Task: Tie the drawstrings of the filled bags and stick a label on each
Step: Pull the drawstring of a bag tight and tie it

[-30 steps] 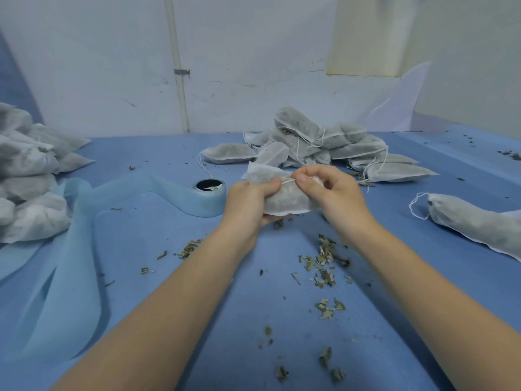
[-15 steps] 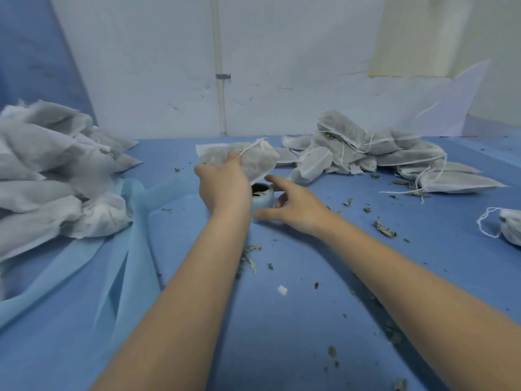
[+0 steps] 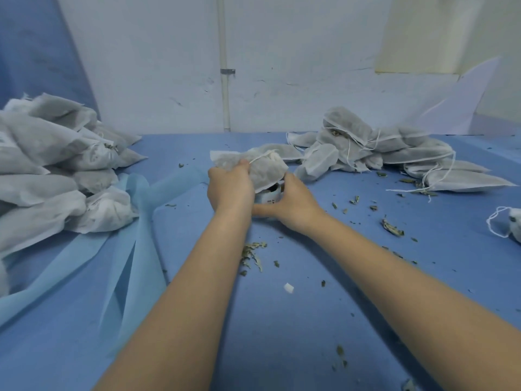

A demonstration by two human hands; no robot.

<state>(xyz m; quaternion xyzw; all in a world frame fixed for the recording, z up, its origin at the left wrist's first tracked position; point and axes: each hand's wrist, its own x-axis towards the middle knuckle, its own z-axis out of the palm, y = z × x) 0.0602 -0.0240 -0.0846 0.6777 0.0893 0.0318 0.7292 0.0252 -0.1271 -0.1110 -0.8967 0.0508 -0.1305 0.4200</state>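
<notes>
Right hand (image 3: pixel 293 206) has closed in on the label roll (image 3: pixel 269 196) since half a second ago; it was reaching then, now its fingers (image 3: pixel 286 180) curl round the far side and thumb wraps the near side. Left hand (image 3: pixel 229 187) is still up over the roll, fingers gripping the filled bag (image 3: pixel 262 170), which hangs just above the roll and hides most of its top. Bag's drawstring (image 3: pixel 260 157) runs across its upper face from the gathered mouth toward the left hand.

Surface (image 3: pixel 282 320) is covered in blue non-woven cloth, littered with dried leaf scraps (image 3: pixel 251 255), densest under the left forearm and to the right of the right hand. One small white scrap (image 3: pixel 289 287) sits between the forearms. Pale blue backing strip (image 3: pixel 121 266) trails from the roll off toward the near left edge, folded over itself.

Pile of bags on the left (image 3: pixel 53 170), some showing printed labels. Second pile of bags at far right (image 3: pixel 380 148) with loose strings hanging out. Another bag (image 3: pixel 514 224) with a looped string is cut by the right edge.

Behind: white wall (image 3: pixel 296 66), scuffed, with a vertical white pipe (image 3: pixel 224 66) held by a clamp. Blue sheet at far left, pale yellowish panel upper right.
</notes>
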